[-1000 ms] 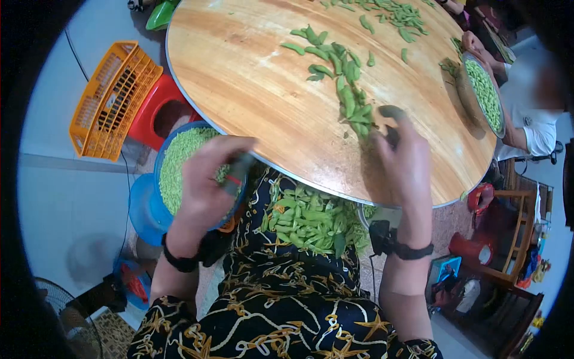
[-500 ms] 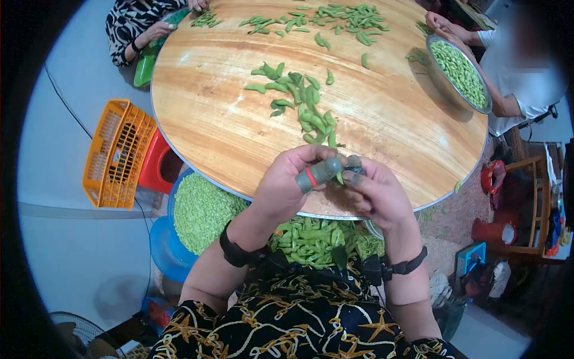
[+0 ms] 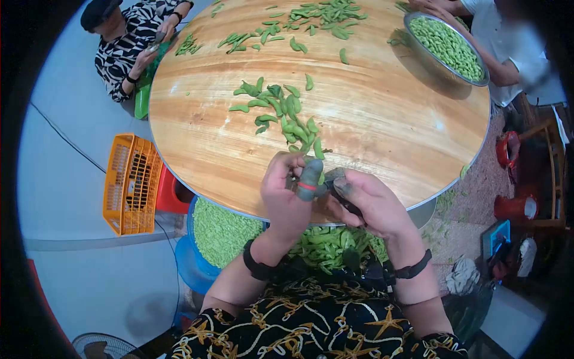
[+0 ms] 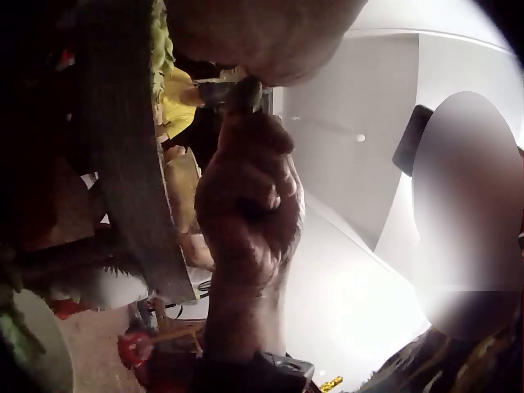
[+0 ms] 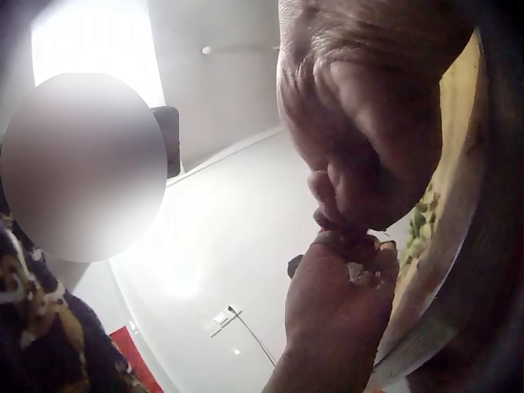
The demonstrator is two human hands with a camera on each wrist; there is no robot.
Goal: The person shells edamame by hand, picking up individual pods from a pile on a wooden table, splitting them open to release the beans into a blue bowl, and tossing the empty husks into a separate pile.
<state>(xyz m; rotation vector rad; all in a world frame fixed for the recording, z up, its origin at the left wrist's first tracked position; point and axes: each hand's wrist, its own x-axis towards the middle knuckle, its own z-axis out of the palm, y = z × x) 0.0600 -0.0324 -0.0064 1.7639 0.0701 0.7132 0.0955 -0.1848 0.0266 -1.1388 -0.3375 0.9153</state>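
My left hand [image 3: 288, 194], its thumb in a grey-green cover with a red band, and my right hand [image 3: 372, 202], with dark covers on its fingertips, meet at the table's near edge. Between their fingers a small green pod [image 3: 321, 178] is pinched, mostly hidden. Just beyond them lies a loose pile of green pods [image 3: 290, 110]. The right wrist view shows pale bits [image 5: 360, 273] in the curled left hand [image 5: 332, 307]. In the left wrist view, the right hand [image 4: 250, 196] has its fingers folded.
Green pods [image 3: 326, 244] fill my lap under the table edge [image 3: 239, 211]. A blue basin of shelled beans [image 3: 221, 233] stands below left, near an orange crate [image 3: 128, 185]. A metal bowl of beans [image 3: 445, 49] sits at the far right. Two other people sit around the table.
My left hand has come from above the bean basin and my right hand from the pod pile; they now meet around a pod. The head view has shifted, bringing the person at the upper left into view.
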